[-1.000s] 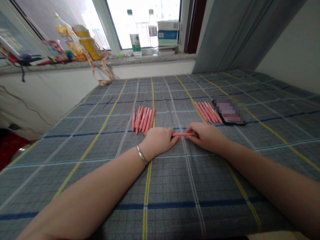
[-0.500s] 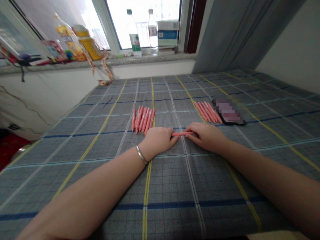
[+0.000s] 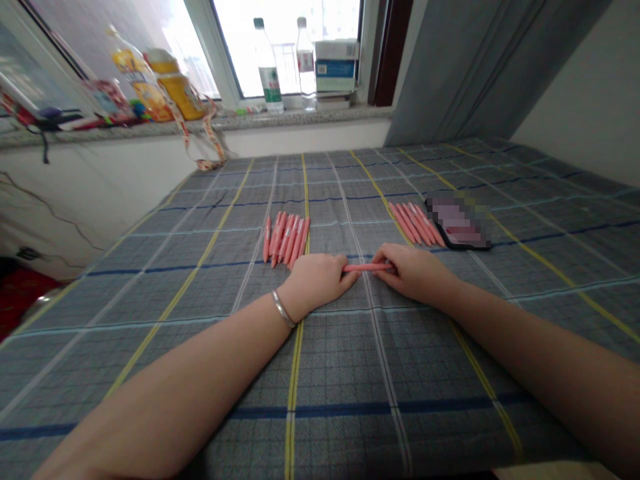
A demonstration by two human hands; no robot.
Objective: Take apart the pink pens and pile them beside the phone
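Observation:
A slim pink pen (image 3: pixel 367 267) lies crosswise between my hands, low over the plaid cloth. My left hand (image 3: pixel 320 277), with a silver bangle at the wrist, is closed on the pen's left end. At the other end, the fingers of my right hand (image 3: pixel 410 270) pinch the pen; its tip is partly hidden by them. Just beyond my left hand is a group of several pink pens (image 3: pixel 287 239) side by side. Another row of pink pens (image 3: pixel 416 224) lies past my right hand, against a dark-edged phone (image 3: pixel 460 223) with a blurred screen.
Grey plaid cloth (image 3: pixel 200 347) covers the surface. Behind it, a stone windowsill (image 3: pixel 250 121) carries two clear bottles, stacked boxes (image 3: pixel 336 70) and a yellow bottle (image 3: pixel 181 90) whose strap hangs down onto the cloth's far edge. A grey curtain (image 3: pixel 465 73) hangs at the back right.
My right hand's fingers have shifted slightly on the pen, and more of its right part shows between them. My left hand and the two pen groups have stayed in place.

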